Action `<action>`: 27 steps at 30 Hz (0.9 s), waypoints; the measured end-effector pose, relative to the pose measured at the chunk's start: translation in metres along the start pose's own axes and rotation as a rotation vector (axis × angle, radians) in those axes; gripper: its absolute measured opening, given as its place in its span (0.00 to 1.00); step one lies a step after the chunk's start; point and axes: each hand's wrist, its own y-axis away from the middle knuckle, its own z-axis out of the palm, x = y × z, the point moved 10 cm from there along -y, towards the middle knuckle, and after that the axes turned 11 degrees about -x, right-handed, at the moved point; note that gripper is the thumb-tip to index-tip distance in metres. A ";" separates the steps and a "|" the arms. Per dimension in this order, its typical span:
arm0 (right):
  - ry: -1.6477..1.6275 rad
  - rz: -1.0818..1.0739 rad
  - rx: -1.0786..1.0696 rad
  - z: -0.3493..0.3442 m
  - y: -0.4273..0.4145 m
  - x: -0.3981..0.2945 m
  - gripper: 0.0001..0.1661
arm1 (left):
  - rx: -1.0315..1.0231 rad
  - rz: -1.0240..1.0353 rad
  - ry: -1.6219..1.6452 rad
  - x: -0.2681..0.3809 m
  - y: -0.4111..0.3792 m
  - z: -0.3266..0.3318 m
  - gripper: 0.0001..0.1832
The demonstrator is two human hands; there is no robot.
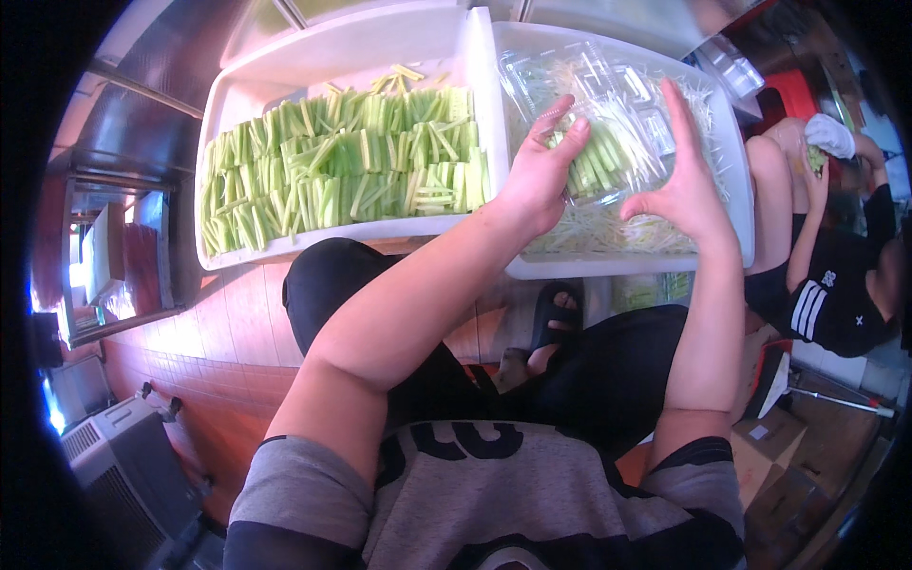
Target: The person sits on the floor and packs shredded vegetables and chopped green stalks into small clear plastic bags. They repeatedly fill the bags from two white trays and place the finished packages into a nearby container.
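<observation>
A clear plastic container [611, 192] rests on white vegetable shreds [570, 239] in the right-hand white tub [627, 266]. Inside it lie green vegetable sticks [596, 158] beside a bundle of white shreds [627, 135]. My left hand [540, 174] is at the container's left side, thumb and forefinger apart; whether it touches the plastic is unclear. On the other side, my right hand [685, 171] is spread, its palm facing the container and nothing in it. To the left, another white tub [239, 92] holds rows of cut green sticks [342, 157].
At right a co-worker [830, 278] sits close, holding something green [816, 157] beside a white glove or cloth [830, 135]. A cardboard box [766, 449] stands behind on the right. At lower left is a grey appliance on casters [128, 456]. Shiny panelling [146, 107] borders the far side.
</observation>
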 end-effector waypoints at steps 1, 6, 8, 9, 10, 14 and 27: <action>-0.176 0.011 -0.010 0.005 0.000 0.009 0.75 | -0.048 0.013 0.004 0.001 -0.001 0.006 0.30; -0.501 -0.047 -0.012 0.013 -0.008 0.021 0.81 | -0.236 0.002 -0.032 0.005 0.006 0.031 0.36; -0.544 -0.111 0.044 0.004 -0.007 0.017 0.78 | -0.304 -0.014 -0.072 0.007 0.008 0.040 0.37; -0.567 -0.145 0.071 0.000 -0.006 0.015 0.77 | -0.328 -0.034 -0.073 0.007 0.010 0.044 0.37; -0.602 -0.197 0.111 -0.005 -0.005 0.011 0.71 | -0.352 -0.054 -0.074 0.008 0.011 0.048 0.37; -0.743 -0.234 0.317 -0.013 0.002 0.017 0.50 | -0.431 -0.136 0.029 0.001 0.011 0.048 0.33; -0.693 -0.268 0.324 -0.015 -0.007 0.000 0.34 | -0.015 -0.041 0.038 0.004 0.014 0.019 0.26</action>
